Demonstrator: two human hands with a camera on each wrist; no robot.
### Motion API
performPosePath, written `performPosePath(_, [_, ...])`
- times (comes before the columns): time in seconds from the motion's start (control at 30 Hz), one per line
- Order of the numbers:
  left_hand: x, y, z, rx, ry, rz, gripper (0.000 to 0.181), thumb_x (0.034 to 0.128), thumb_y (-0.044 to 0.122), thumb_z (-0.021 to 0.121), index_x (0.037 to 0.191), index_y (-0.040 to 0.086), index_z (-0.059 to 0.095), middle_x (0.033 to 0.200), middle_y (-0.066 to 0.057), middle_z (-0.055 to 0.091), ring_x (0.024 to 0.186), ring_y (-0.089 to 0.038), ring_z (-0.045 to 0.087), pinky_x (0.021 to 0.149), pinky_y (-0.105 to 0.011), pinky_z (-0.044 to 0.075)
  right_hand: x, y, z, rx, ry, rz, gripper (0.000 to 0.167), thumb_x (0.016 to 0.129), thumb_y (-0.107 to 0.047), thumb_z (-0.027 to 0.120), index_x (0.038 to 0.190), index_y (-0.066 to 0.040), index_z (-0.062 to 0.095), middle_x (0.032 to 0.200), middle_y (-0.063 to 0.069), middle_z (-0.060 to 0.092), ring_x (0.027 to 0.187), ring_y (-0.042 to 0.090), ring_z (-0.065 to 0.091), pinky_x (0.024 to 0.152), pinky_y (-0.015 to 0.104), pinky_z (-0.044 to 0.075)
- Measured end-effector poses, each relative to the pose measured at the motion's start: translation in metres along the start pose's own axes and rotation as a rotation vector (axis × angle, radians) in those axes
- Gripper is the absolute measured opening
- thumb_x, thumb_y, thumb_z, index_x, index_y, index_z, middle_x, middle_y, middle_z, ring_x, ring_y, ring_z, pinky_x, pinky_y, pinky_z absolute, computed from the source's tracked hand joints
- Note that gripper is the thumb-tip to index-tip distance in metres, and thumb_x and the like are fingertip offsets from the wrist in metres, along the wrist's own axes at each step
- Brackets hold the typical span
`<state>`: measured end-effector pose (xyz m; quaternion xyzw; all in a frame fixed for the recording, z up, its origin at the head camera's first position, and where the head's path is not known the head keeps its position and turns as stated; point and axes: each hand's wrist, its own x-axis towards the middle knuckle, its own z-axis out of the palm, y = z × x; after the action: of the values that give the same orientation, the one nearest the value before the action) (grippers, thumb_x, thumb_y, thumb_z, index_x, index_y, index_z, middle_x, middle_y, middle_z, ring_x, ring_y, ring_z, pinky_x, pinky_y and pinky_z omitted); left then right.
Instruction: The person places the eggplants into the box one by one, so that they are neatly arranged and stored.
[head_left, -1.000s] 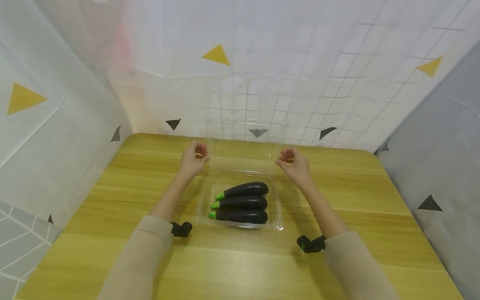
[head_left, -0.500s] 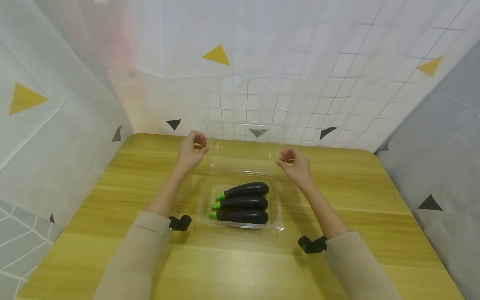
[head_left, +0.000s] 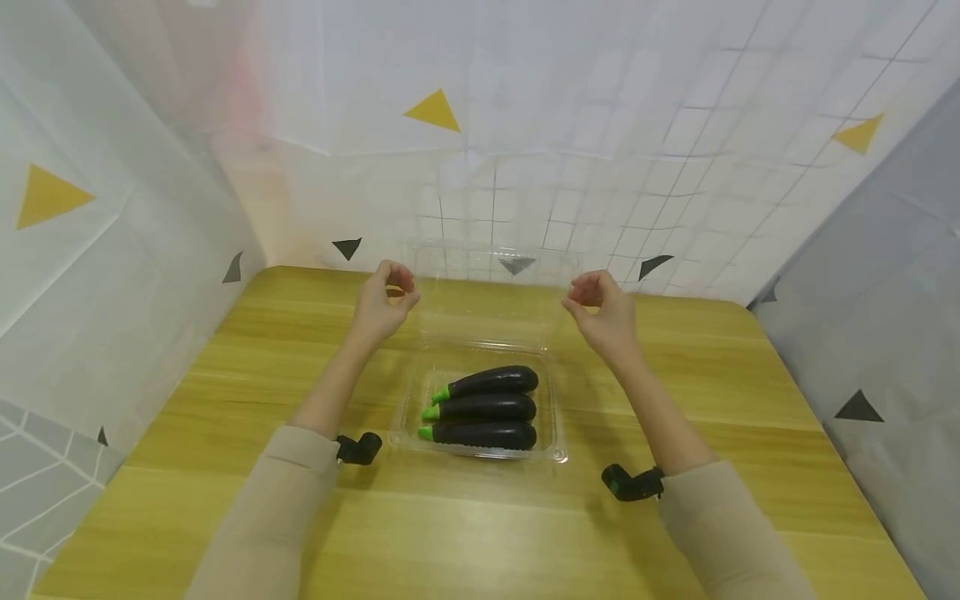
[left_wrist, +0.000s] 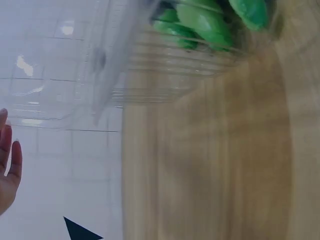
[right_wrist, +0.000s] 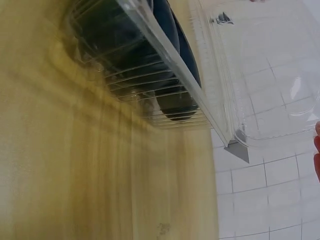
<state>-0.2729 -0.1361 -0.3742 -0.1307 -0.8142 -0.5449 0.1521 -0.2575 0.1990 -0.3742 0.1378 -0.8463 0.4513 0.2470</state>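
Note:
A clear plastic clamshell container (head_left: 557,417) stands on the table, its lid (head_left: 487,292) raised at the far side. Three dark eggplants (head_left: 487,407) with green stem ends lie side by side in its base. My left hand (head_left: 384,304) pinches the lid's left edge with thumb and curled fingers. At the lid's right edge, my right hand (head_left: 606,317) pinches in the same way. Both wrist views catch only fingertips, the left fingers (left_wrist: 15,162) and the right fingers (right_wrist: 317,150), beside the lid's rim. The thumbs are out of sight there.
The wooden table (head_left: 480,542) spreads around the container, its far edge against a white sheet (head_left: 525,125) with yellow and dark triangles. A black wrist camera (head_left: 360,448) sits at the left wrist, another black camera (head_left: 632,483) at the right.
The left hand has shifted a little away from me along the lid's side, then the right hand has moved away and outward. The lid's upper rim looks slightly wider. The eggplants stay put.

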Motion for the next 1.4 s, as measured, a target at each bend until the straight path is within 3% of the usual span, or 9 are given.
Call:
performPosePath(0.17, [0.006,0.013,-0.004,-0.055,0.059,0.083,0.023,0.0851,-0.006,0.067,0.103,-0.003,0.052,0.095,-0.014,0.057,0.092,-0.025,0.055,0.087,-0.041,0.049,-0.002,-0.001,0.000,-0.002,0.022,-0.033,0.025,0.081,0.001,0.075,0.100,0.000,0.058,0.087,0.010,0.066,0.080,0.022,0.064,0.074,0.015,0.050])
performPosePath(0.3, [0.008,0.021,-0.005,-0.043,0.078,0.064,0.022,0.0854,-0.005,0.068,0.101,-0.002,0.053,0.093,-0.013,0.057,0.090,-0.022,0.055,0.085,-0.037,0.049,-0.003,-0.003,-0.001,-0.003,0.023,-0.052,0.027,0.081,0.002,0.075,0.101,0.000,0.058,0.087,0.010,0.066,0.081,0.021,0.064,0.074,0.015,0.050])
performPosePath(0.43, [0.006,0.022,-0.006,-0.028,0.081,0.026,0.021,0.0854,-0.004,0.069,0.099,-0.001,0.053,0.091,-0.011,0.057,0.089,-0.020,0.055,0.084,-0.034,0.050,-0.001,-0.007,-0.004,0.030,0.035,-0.074,0.034,0.079,0.004,0.076,0.108,0.001,0.057,0.088,0.012,0.065,0.084,0.023,0.063,0.078,0.030,0.054])
performPosePath(0.53, [0.003,0.024,-0.006,-0.039,0.087,0.034,0.021,0.0849,-0.006,0.068,0.098,-0.002,0.053,0.091,-0.012,0.056,0.089,-0.020,0.055,0.084,-0.035,0.050,0.003,-0.014,-0.009,0.056,0.071,-0.108,0.038,0.079,0.004,0.075,0.112,0.002,0.057,0.090,0.013,0.065,0.086,0.024,0.063,0.078,0.041,0.054])
performPosePath(0.7, [0.001,0.027,-0.006,-0.043,0.092,0.045,0.022,0.0845,-0.006,0.069,0.098,-0.002,0.053,0.091,-0.013,0.057,0.089,-0.020,0.055,0.084,-0.036,0.050,0.008,-0.025,-0.014,0.046,0.118,-0.135,0.034,0.080,0.004,0.074,0.112,0.001,0.061,0.090,0.013,0.066,0.086,0.024,0.063,0.079,0.030,0.054])
performPosePath(0.9, [0.000,0.028,-0.006,-0.060,0.086,0.058,0.024,0.0841,-0.006,0.069,0.101,-0.004,0.053,0.094,-0.015,0.057,0.091,-0.021,0.055,0.084,-0.035,0.050,0.007,-0.029,-0.015,0.047,0.126,-0.113,0.030,0.079,0.008,0.074,0.107,0.004,0.063,0.088,0.016,0.066,0.081,0.024,0.062,0.076,0.017,0.051])
performPosePath(1.13, [0.000,0.042,-0.009,-0.103,0.117,0.157,0.026,0.0836,-0.006,0.070,0.104,-0.005,0.054,0.095,-0.014,0.056,0.090,-0.020,0.054,0.082,-0.035,0.050,-0.001,-0.055,-0.019,0.048,0.148,-0.166,0.028,0.076,0.016,0.072,0.102,0.013,0.060,0.085,0.024,0.064,0.078,0.033,0.062,0.074,0.028,0.054])
performPosePath(1.23, [-0.004,0.048,-0.012,-0.081,0.119,0.164,0.022,0.0836,-0.004,0.071,0.099,-0.004,0.055,0.091,-0.011,0.056,0.089,-0.017,0.053,0.081,-0.033,0.051,-0.008,-0.070,-0.022,0.043,0.142,-0.183,0.026,0.076,0.017,0.071,0.099,0.015,0.060,0.083,0.026,0.063,0.076,0.034,0.062,0.074,0.030,0.055])
performPosePath(1.4, [-0.020,0.052,-0.018,-0.033,0.071,0.142,0.017,0.0834,-0.002,0.072,0.090,-0.003,0.057,0.089,-0.010,0.059,0.088,-0.018,0.055,0.080,-0.030,0.052,-0.020,-0.078,-0.027,0.041,0.132,-0.212,0.024,0.074,0.019,0.071,0.094,0.016,0.059,0.081,0.026,0.064,0.073,0.035,0.061,0.073,0.027,0.055])
